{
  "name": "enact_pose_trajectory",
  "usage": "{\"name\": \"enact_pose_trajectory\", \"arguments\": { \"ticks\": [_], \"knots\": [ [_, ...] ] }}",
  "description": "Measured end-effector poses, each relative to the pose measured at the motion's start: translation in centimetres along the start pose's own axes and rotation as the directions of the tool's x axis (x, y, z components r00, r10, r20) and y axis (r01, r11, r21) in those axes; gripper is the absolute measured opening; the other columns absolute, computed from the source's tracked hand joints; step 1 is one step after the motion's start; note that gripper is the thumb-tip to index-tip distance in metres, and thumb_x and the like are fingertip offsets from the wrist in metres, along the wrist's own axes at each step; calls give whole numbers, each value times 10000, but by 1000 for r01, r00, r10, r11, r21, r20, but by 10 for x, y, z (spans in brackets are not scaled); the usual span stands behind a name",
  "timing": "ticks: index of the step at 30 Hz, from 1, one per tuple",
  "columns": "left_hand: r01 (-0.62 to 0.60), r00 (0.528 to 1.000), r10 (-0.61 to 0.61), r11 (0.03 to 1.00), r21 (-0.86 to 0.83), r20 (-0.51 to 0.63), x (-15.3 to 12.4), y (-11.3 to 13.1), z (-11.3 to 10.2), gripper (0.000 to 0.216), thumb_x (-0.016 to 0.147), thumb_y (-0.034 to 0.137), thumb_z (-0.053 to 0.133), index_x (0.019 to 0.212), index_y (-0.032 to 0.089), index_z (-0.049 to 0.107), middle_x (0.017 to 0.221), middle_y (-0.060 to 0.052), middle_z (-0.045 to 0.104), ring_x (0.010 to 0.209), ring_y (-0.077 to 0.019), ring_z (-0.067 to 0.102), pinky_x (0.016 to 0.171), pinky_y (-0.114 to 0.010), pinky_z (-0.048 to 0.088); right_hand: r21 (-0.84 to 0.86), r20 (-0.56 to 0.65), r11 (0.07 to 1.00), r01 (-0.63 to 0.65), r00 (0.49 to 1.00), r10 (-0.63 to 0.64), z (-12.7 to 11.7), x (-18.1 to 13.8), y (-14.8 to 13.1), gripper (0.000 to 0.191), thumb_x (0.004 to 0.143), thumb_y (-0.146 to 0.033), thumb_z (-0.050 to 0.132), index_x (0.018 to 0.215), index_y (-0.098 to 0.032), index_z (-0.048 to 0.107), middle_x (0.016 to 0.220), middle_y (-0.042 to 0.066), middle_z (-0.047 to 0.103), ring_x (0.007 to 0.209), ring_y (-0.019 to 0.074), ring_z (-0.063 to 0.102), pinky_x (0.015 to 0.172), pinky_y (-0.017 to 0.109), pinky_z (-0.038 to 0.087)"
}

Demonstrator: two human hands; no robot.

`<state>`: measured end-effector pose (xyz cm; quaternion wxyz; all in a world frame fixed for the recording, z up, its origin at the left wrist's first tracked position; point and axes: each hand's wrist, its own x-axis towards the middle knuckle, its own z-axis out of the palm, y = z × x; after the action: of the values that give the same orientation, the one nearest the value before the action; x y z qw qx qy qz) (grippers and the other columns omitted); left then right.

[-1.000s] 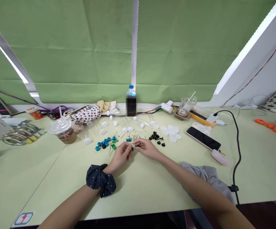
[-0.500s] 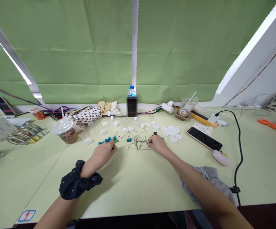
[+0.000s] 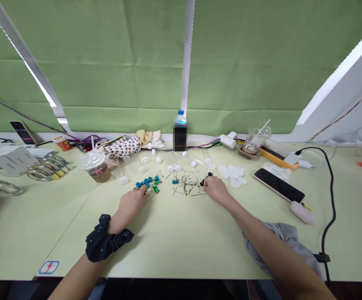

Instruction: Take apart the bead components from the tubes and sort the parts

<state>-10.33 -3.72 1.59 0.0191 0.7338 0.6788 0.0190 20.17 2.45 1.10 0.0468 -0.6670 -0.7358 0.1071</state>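
Observation:
My left hand [image 3: 133, 203] rests on the pale green table [image 3: 174, 237], its curled fingertips touching a cluster of blue beads [image 3: 145, 182] with green beads [image 3: 156, 188] beside them. A dark dotted scrunchie [image 3: 106, 241] sits on that wrist. My right hand [image 3: 216, 189] reaches to a small heap of black beads [image 3: 206, 179], fingers pinched at them; what they hold is too small to make out. Between the hands lies a scatter of thin metal pins [image 3: 187, 186].
White caps [image 3: 233, 174] and small clear tubes lie behind the pins. An iced drink cup [image 3: 97, 166] stands left, a water bottle [image 3: 180, 132] at the back, a phone [image 3: 278, 186] and black cable [image 3: 331, 196] right. A grey cloth [image 3: 285, 239] lies under my right forearm.
A second ago both hands met at the middle over a small piece. They have parted: the left moved to the blue beads, the right to the black beads. The camera shifted slightly left.

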Motion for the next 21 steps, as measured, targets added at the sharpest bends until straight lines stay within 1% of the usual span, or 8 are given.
{"name": "enact_pose_trajectory", "arguments": {
  "ticks": [2,4,7,10,13,15,19,21],
  "knots": [
    [22,998,-21,999,25,-51,1,0,2,237,902,365,407,996,191,539,899,-100,609,772,-238,606,580,-271,389,-12,1,1000,-7,1000,7,1,0,0,95,781,-129,572,715,-142,639,803,105,652,714,196,620,542,243,320],
    [-1,988,8,999,42,-152,3,0,6,266,892,386,431,1028,190,550,964,-116,575,870,-259,574,620,-292,415,-16,-5,1000,-11,1000,10,3,1,0,106,802,-166,560,737,-149,642,832,103,648,731,197,616,553,247,324],
    [-173,949,181,983,55,-260,11,2,11,277,884,371,462,1075,197,563,1007,-122,542,953,-267,513,735,-332,428,-18,-67,1000,4,998,-5,6,1,-1,134,835,-209,534,778,-160,644,889,100,634,762,192,604,570,253,333],
    [-309,914,310,950,47,-262,20,8,17,244,882,326,476,1062,206,589,969,-106,544,924,-256,497,788,-353,407,-4,-170,999,48,984,-48,8,-2,-5,136,855,-218,520,802,-173,638,920,88,618,842,200,582,598,257,349],
    [-312,918,305,950,16,-254,26,13,24,198,882,282,464,955,196,626,913,-104,561,897,-260,493,774,-367,388,19,-261,990,137,957,-127,10,-5,-11,131,866,-212,514,844,-175,638,939,91,609,961,226,536,697,278,384],
    [-302,922,292,953,-2,-256,27,15,28,205,888,257,441,907,181,630,885,-107,577,886,-262,496,770,-372,375,51,-283,971,234,936,-210,14,-5,-18,131,870,-201,511,886,-171,638,969,92,603,987,226,517,788,300,387],
    [-288,920,257,955,-68,-297,25,14,30,215,895,250,414,912,180,617,897,-106,609,907,-262,502,756,-365,359,165,-241,886,435,888,-391,25,0,-46,139,865,-175,522,959,-179,626,1011,79,592,1011,213,510,860,326,374],
    [-269,917,218,956,-114,-335,24,12,27,215,896,254,407,919,178,607,915,-108,619,914,-258,505,760,-362,355,182,-230,826,533,840,-492,31,7,-67,177,865,-184,533,1025,-191,608,1023,76,586,1024,212,508,865,337,368]
  ]
}}
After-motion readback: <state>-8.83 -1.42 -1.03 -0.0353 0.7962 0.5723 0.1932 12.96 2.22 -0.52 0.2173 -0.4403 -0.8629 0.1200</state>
